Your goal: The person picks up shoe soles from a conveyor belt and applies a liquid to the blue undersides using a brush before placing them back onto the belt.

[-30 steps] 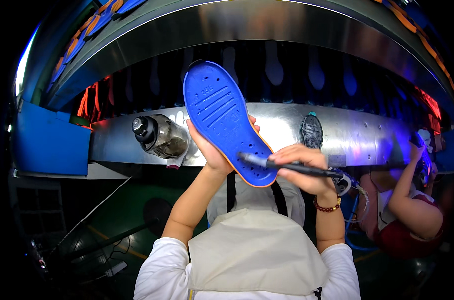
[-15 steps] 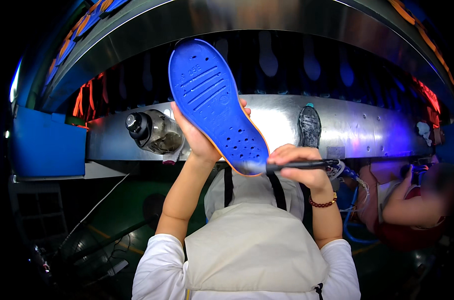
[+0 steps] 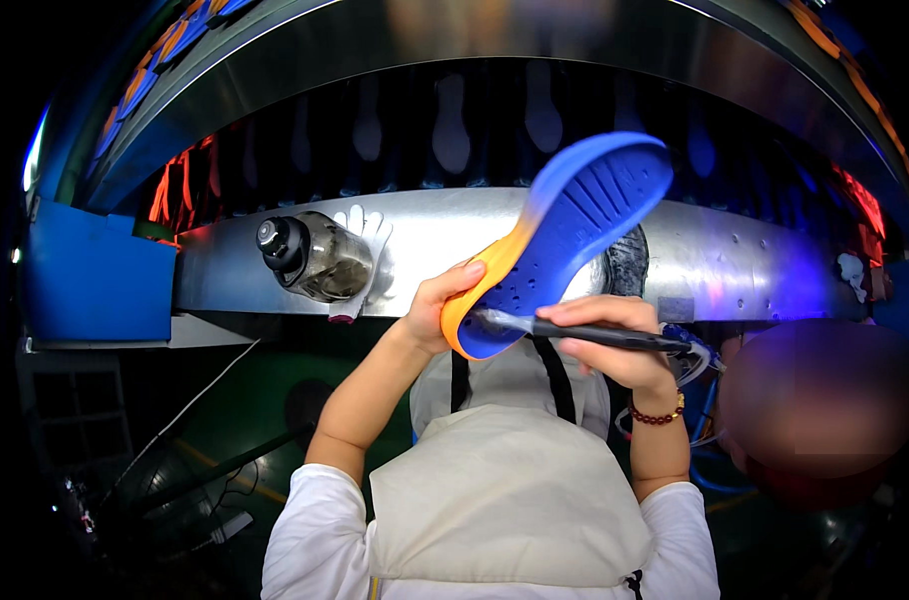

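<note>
My left hand (image 3: 443,308) is closed on the near end of a blue shoe sole (image 3: 585,200), gripping it by its orange side wall. The sole is tilted, its far end raised to the right over the bench; grooves and small holes mark the blue face. In my right hand (image 3: 615,335) is a black-handled brush (image 3: 630,338) with a hose at its back end. Its pale bristles reach the blue face near the sole's near end. A dark sole (image 3: 630,268) lies on the bench, partly hidden behind the blue one.
A metal bench (image 3: 425,220) runs across in front of me. On it stand a clear bottle with a black cap (image 3: 325,262) and a white glove (image 3: 370,235) beside it. Behind is a dark opening with a row of soles (image 3: 453,125). Another person (image 3: 825,400) is at the right.
The blue sole has swung to the right and tilted, so its orange side wall shows. The brush tip has moved slightly left along the near end. The other person's head has come closer.
</note>
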A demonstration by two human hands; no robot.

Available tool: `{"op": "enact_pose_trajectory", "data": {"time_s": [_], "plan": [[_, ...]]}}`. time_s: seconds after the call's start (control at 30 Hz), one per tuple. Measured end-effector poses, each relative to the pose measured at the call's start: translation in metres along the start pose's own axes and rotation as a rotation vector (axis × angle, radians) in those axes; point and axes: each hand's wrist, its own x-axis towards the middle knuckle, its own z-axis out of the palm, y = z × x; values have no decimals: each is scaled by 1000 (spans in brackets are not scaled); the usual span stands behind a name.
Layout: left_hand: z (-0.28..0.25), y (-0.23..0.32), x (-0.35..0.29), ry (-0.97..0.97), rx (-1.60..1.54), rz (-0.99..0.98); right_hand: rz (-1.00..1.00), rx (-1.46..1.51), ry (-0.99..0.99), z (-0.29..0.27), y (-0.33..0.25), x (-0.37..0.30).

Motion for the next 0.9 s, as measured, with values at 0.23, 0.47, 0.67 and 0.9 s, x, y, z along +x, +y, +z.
{"op": "enact_pose_trajectory", "data": {"time_s": [0.23, 0.47, 0.67, 0.9], "plan": [[-11, 16, -5, -30, -150, -337, -255, -175, -400, -17, -13, 7], [9, 30, -8, 133, 355, -469, -204, -435, -488, -25, -28, 8], [-1, 39, -17, 166, 344, -441, -261, -409, -361, -29, -6, 11], [-10, 43, -32, 306, 176, -327, -194, -318, -44, -33, -6, 3]]}}
